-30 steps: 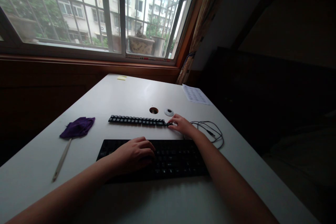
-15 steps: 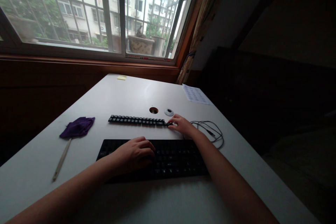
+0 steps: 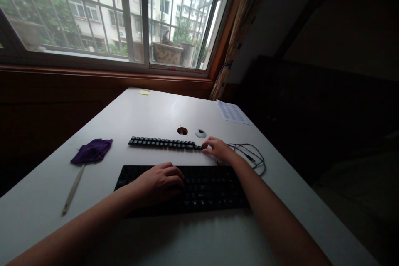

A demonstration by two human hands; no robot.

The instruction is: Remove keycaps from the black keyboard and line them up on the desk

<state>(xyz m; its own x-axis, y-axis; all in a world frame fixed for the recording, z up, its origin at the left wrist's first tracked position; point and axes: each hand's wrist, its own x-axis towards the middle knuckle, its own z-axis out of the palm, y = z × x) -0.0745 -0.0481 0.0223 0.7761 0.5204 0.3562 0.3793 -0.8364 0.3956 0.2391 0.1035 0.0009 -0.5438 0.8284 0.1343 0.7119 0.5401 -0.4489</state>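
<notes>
A black keyboard [image 3: 205,195] lies lengthwise on the desk in front of me. My left hand [image 3: 165,178] rests over its middle, fingers bent together and their tips hidden against the dark keys. Beyond the keyboard, loose black keycaps [image 3: 162,143] stand in two rows. At the right end of the nearer row is my right hand [image 3: 215,148], thumb and fingertips pinched around a small dark keycap [image 3: 204,147]. What the left fingers grip, if anything, cannot be made out.
A purple cloth [image 3: 92,151] and a thin pale-handled brush or stick [image 3: 73,189] lie at left. To the right are a coiled black cable [image 3: 254,153] and a printed sheet [image 3: 233,112]. Behind the keycaps are a round desk hole [image 3: 182,131], its grey cover [image 3: 200,133] and a yellow note [image 3: 144,92].
My right hand has shifted slightly right along the end of the nearer keycap row, uncovering a keycap there. My left hand stays on the keyboard.
</notes>
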